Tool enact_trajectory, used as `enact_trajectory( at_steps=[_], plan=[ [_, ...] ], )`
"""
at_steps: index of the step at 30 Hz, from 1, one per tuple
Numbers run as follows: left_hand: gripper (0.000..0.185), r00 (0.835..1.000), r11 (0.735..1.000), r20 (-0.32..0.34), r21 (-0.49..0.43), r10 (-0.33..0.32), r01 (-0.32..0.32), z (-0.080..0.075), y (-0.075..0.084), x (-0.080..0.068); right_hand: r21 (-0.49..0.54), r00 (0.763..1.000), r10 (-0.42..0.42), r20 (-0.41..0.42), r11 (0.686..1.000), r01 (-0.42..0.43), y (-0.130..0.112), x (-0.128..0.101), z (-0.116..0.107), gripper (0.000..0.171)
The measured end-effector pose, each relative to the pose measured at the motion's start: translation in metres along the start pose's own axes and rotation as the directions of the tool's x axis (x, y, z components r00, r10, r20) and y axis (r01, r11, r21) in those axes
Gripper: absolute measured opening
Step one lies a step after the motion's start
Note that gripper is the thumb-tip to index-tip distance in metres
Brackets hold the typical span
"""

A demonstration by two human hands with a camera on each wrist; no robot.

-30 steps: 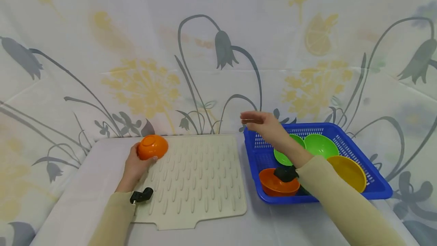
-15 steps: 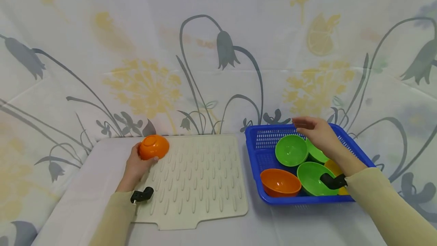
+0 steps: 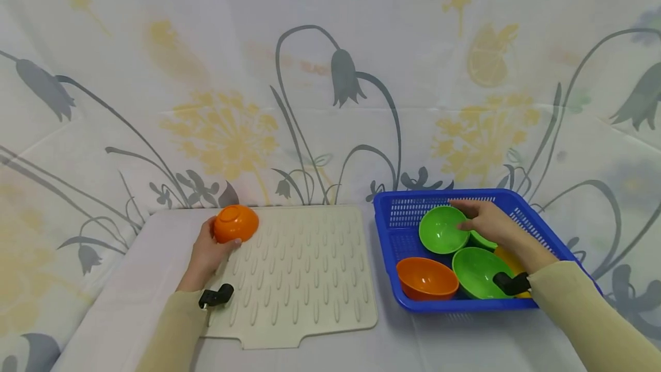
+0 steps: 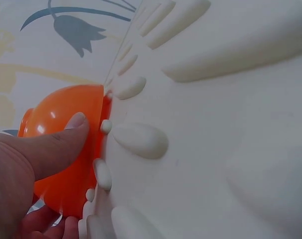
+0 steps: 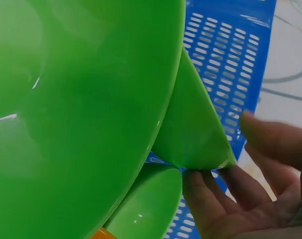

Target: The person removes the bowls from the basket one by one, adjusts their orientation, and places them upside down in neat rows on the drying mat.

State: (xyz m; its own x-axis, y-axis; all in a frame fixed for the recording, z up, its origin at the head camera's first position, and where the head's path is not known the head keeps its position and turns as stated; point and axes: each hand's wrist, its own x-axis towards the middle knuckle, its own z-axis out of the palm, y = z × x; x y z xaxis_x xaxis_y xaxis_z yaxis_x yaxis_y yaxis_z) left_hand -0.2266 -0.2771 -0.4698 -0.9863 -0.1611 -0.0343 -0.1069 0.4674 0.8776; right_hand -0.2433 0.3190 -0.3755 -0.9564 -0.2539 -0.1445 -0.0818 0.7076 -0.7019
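An orange round plastic bowl (image 3: 237, 223) sits upside down on the far left corner of a cream ridged board (image 3: 304, 280), gripped by the left hand (image 3: 207, 252). The right hand (image 3: 494, 225), thumb parted from its relaxed fingers, is at the rim of a green round plastic bowl (image 3: 440, 231) inside a blue perforated plastic basket (image 3: 384, 245), near a tilted orange bowl (image 3: 426, 279).
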Motion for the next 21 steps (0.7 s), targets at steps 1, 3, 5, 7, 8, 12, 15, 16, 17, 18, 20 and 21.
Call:
enact_trajectory(
  at_steps=[1,3,5,7,8,12,15,16,17,18,20,21],
  plan=[
    [0.092,1.000,1.000,0.002,-0.002,-0.001,0.001,0.0002,0.0006,0.0000,0.002,1.000,0.008,-0.005,1.000,-0.008,0.0015,0.0000,0.0006,0.062],
    [0.092,1.000,1.000,0.003,-0.003,-0.003,0.003,0.0006,0.0015,-0.0003,0.001,1.000,0.025,-0.013,1.000,-0.025,0.0034,0.0000,0.0012,0.061],
    [0.092,1.000,1.000,0.002,0.000,-0.007,0.007,0.0008,0.0017,-0.0006,0.001,0.999,0.043,-0.016,0.999,-0.043,0.0042,-0.0002,0.0016,0.061],
    [0.091,1.000,1.000,0.002,0.001,-0.009,0.009,0.0009,0.0010,-0.0009,0.000,0.998,0.056,-0.015,0.998,-0.056,0.0047,-0.0005,0.0017,0.060],
    [0.092,1.000,1.000,0.001,0.002,-0.010,0.010,0.0009,0.0004,-0.0010,-0.006,0.998,0.059,-0.016,0.998,-0.059,0.0044,-0.0007,0.0018,0.059],
    [0.093,1.000,1.000,-0.006,0.011,-0.012,0.012,0.0007,-0.0027,-0.0006,-0.015,0.997,0.068,-0.030,0.998,-0.069,0.0026,-0.0022,0.0028,0.057],
    [0.094,1.000,1.000,-0.012,0.014,-0.012,0.012,0.0007,-0.0044,0.0000,0.000,0.996,0.076,-0.042,0.997,-0.076,0.0012,-0.0034,0.0036,0.056],
    [0.094,1.000,1.000,-0.013,0.012,-0.011,0.011,0.0006,-0.0047,0.0002,0.009,0.996,0.077,-0.045,0.997,-0.076,0.0010,-0.0040,0.0036,0.056],
    [0.094,1.000,1.000,-0.013,0.010,-0.010,0.010,0.0007,-0.0048,0.0004,0.020,0.996,0.077,-0.050,0.997,-0.076,0.0010,-0.0042,0.0038,0.056],
    [0.094,1.000,1.000,-0.013,0.005,-0.009,0.010,0.0007,-0.0048,0.0006,0.032,0.996,0.076,-0.056,0.997,-0.075,0.0011,-0.0046,0.0036,0.056],
    [0.095,1.000,1.000,-0.011,-0.004,-0.011,0.011,0.0008,-0.0042,0.0004,0.060,0.995,0.077,-0.066,0.996,-0.073,0.0012,-0.0056,0.0032,0.056],
    [0.095,1.000,1.000,-0.010,-0.007,-0.013,0.013,0.0009,-0.0037,0.0002,0.074,0.995,0.078,-0.070,0.995,-0.073,0.0014,-0.0059,0.0029,0.056]
  ],
)
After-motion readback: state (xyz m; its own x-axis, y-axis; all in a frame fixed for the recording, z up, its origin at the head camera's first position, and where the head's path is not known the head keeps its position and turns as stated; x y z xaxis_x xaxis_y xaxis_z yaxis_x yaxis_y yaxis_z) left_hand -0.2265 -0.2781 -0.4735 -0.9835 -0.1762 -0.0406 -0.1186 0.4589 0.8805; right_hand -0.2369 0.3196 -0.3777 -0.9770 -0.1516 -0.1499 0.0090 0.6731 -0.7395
